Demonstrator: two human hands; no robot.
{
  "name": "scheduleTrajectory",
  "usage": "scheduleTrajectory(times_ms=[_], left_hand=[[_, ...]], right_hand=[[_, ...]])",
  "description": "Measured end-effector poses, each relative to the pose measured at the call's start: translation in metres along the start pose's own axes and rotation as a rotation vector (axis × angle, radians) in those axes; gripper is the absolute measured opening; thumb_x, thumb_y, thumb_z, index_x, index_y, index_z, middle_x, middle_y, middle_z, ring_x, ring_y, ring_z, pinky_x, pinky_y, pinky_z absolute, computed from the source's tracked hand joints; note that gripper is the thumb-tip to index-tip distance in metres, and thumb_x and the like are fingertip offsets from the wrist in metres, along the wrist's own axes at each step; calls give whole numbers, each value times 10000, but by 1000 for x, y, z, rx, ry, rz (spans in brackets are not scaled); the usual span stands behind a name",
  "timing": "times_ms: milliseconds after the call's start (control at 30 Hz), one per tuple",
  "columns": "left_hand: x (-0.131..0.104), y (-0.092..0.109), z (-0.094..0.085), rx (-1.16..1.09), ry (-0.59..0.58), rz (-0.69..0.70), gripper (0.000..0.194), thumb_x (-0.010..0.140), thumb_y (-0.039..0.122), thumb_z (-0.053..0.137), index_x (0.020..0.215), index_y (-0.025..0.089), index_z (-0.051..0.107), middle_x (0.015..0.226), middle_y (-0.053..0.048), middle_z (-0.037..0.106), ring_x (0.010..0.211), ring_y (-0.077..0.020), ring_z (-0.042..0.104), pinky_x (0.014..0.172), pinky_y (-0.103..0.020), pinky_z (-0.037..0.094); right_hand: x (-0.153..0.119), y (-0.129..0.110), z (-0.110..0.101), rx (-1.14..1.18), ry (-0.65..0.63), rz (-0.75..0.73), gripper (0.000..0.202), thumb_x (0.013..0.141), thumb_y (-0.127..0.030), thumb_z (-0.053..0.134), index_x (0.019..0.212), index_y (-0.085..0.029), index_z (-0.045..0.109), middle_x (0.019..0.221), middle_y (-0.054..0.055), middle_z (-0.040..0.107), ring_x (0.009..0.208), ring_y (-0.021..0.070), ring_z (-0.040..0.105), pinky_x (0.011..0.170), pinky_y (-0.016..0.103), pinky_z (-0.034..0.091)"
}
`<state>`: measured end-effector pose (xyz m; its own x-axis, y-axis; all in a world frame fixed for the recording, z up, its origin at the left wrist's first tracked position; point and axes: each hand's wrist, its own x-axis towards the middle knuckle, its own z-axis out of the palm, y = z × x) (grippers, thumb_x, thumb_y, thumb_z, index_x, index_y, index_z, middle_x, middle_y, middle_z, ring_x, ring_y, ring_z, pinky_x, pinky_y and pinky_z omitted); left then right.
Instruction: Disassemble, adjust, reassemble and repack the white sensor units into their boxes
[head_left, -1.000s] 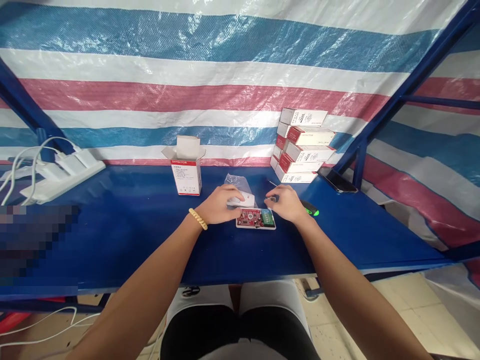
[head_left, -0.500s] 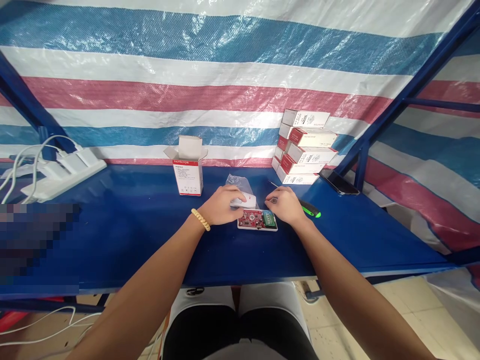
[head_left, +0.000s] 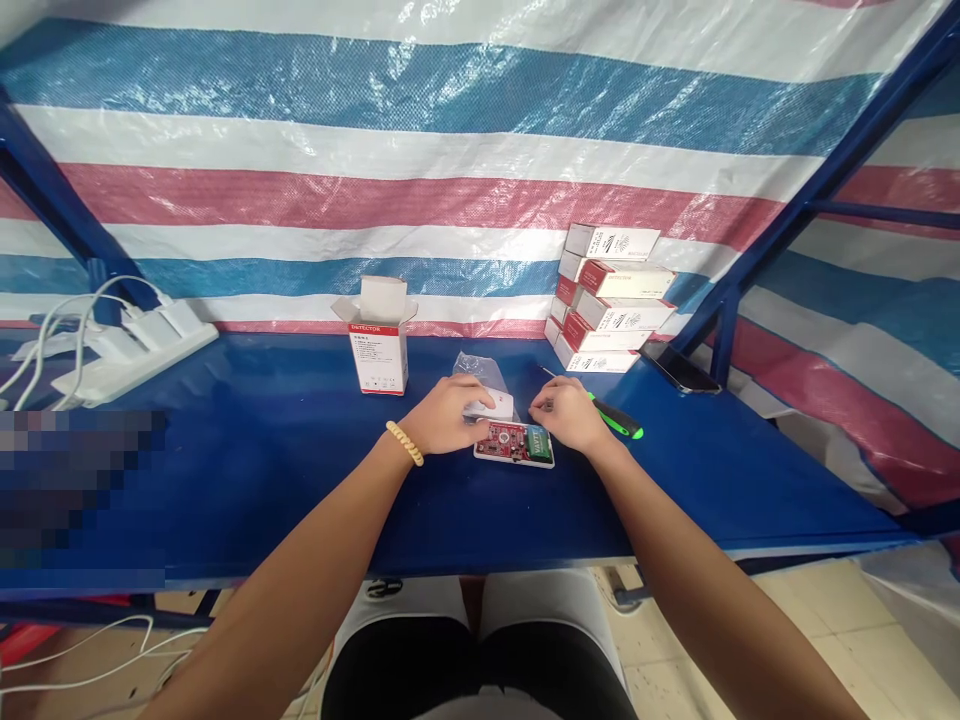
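The right hand point(head_left: 568, 410), right of the frame's centre, is shifted slightly leftward from the black-and-green tool handle point(head_left: 619, 417), of which more is now uncovered. Its fingertips point(head_left: 536, 407) are brought closer together. The red circuit board point(head_left: 506, 439), at centre, is turned slightly, its right end tipped toward the frame's bottom.

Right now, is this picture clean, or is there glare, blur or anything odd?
Head view: bright glints mark the striped sheet; head view: a pixelated patch hides the left side; head view: the left hand looks fairly sharp, but details at the right hand's fingertips are too small to tell; head view: the open box's heading is legible, its fine print isn't.
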<state>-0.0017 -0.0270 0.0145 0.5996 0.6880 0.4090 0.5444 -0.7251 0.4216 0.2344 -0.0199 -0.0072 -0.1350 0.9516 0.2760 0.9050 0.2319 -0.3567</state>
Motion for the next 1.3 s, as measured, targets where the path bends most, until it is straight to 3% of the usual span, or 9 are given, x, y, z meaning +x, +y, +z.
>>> scheduleTrajectory(times_ms=[400,567,767,933,1033,1133,1200,1233,1300], left_hand=[[0,0,1,15,43,-3,193,748,197,608,919,200,697,987,-42,690,957,-222,632,913,-394,470],[1,3,5,48,151,44,192,797,199,613,970,221,695,959,-29,696,941,-206,629,889,-365,461],[7,15,20,118,328,156,171,888,349,605,915,213,706,888,-37,712,829,-180,626,797,-336,454],[8,16,26,103,378,238,230,949,330,516,874,228,708,826,-16,728,770,-158,619,776,-324,462],[8,14,22,65,383,223,249,962,282,474,872,217,696,837,-24,725,779,-157,622,781,-322,481],[6,11,14,29,451,121,237,953,276,479,845,200,676,809,-32,706,785,-158,626,758,-307,498],[5,6,10,14,487,55,208,936,281,509,826,197,665,783,-27,694,773,-157,625,741,-300,505],[4,4,8,7,497,24,193,926,285,527,820,197,662,774,-24,691,766,-157,626,736,-298,509],[3,-2,7,-12,511,-31,166,905,288,556,816,198,662,769,-19,689,752,-155,629,725,-296,516]], right_hand=[[0,5,2,31,24,-125,193,750,-152,562,631,-192,709,898,85,677,923,243,564,899,410,440],[-3,-4,-9,376,122,-133,149,802,-282,598,765,-202,717,970,86,660,1008,246,575,882,393,453],[-9,-25,-19,802,-36,-255,255,809,-437,648,780,-189,701,937,71,638,880,190,604,794,338,483],[-10,-31,-17,872,-49,-250,277,798,-456,666,747,-188,715,919,64,656,883,187,617,806,339,492],[-8,-26,-17,752,17,-268,227,814,-409,638,768,-208,735,938,65,693,913,201,630,854,363,491],[-4,-3,-24,412,242,-140,174,803,-307,601,831,-213,745,950,82,718,969,242,626,934,425,458],[-2,22,-31,146,384,120,210,754,-273,608,887,-193,749,986,121,721,1027,304,606,930,480,444],[-2,35,-34,43,394,260,231,724,-296,633,890,-190,752,992,138,720,1036,336,597,890,498,454],[-1,61,-38,-73,283,415,252,650,-369,700,823,-197,762,885,138,725,956,343,622,796,463,483]])
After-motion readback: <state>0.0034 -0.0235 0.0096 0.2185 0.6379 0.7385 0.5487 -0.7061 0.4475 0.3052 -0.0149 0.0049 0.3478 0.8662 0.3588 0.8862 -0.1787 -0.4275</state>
